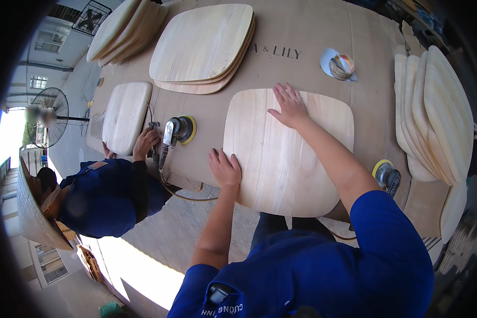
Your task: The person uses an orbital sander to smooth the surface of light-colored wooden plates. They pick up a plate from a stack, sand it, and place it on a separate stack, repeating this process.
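Observation:
A pale wooden panel with rounded corners lies flat on the cardboard-covered table in front of me, its near edge jutting toward my body. My left hand rests at its left edge, fingers spread and holding nothing. Across the far part of the panel, my right hand lies flat with its fingers stretched out. To the right of the panel sits a sander with a yellow-edged pad. Another sander, with a hose, is on the table left of the panel, near a co-worker's hand.
Stacked panels stand at the far middle, the far left and the right. A tape roll lies on white paper toward the back. At left, a co-worker in a conical hat handles a smaller board. A fan stands beyond.

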### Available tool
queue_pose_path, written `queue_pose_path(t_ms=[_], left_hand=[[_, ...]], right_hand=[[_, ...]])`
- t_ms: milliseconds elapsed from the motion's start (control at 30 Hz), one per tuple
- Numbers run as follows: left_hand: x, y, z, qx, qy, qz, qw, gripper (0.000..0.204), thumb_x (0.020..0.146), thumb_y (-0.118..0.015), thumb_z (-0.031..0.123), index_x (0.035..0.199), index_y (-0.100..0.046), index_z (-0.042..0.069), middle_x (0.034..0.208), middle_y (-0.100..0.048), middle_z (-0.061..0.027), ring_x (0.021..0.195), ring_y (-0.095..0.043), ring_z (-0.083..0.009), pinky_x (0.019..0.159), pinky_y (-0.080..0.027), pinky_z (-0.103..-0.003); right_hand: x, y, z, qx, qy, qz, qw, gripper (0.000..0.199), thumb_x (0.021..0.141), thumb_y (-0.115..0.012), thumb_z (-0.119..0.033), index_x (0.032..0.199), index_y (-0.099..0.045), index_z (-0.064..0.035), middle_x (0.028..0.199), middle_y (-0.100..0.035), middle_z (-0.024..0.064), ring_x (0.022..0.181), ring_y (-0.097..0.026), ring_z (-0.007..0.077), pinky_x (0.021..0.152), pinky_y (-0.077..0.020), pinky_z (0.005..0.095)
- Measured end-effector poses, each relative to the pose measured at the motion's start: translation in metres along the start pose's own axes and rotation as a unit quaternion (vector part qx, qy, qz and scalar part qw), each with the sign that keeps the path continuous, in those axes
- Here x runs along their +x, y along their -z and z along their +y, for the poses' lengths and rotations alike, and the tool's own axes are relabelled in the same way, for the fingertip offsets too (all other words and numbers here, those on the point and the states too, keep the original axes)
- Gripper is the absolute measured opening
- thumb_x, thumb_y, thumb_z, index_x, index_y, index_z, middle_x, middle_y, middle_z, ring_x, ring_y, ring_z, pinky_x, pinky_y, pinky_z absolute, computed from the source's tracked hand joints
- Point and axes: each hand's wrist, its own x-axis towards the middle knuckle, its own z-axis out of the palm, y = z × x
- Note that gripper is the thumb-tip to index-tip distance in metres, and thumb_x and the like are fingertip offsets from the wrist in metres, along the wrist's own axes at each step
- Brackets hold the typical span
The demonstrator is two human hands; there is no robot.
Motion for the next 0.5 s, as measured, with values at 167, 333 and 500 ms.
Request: queue_pose_path(t_ms=[167,333,500], left_hand=[[-0.002,-0.001,-0.001,0.002,0.007,-0.006,1.0,0.048,0.088,-0.054,0.029,0.124,-0.051,-0.003,0.139,-0.04,-0.0284,0.128,-0.035,-0.0472,0.106,-0.028,-0.054],[0.0,0.001,0.002,0.008,0.005,-0.01,1.0,0.048,0.089,-0.053,0.029,0.125,-0.05,-0.003,0.14,-0.039,-0.0284,0.129,-0.035,-0.0471,0.106,-0.028,-0.054],[0.0,0.004,0.005,0.011,0.006,-0.019,1.0,0.049,0.09,-0.052,0.03,0.125,-0.05,-0.004,0.139,-0.039,-0.0297,0.129,-0.035,-0.047,0.107,-0.028,-0.054]], right_hand=[[-0.007,-0.013,-0.022,0.016,-0.047,0.008,0.999,0.077,0.094,-0.044,-0.05,0.149,-0.02,-0.0016,0.158,-0.01,0.0137,0.146,-0.005,0.0323,0.119,-0.0082,0.0447],[-0.095,-0.019,-0.097,0.023,0.137,-0.12,0.983,0.08,0.093,-0.043,-0.052,0.149,-0.019,0.0002,0.159,-0.007,0.0159,0.146,-0.002,0.0357,0.118,-0.0084,0.0463],[-0.071,-0.013,-0.079,0.022,0.244,-0.099,0.964,0.078,0.092,-0.046,-0.055,0.15,-0.024,-0.0083,0.158,-0.017,0.0075,0.146,-0.009,0.0326,0.118,-0.0131,0.0459]])
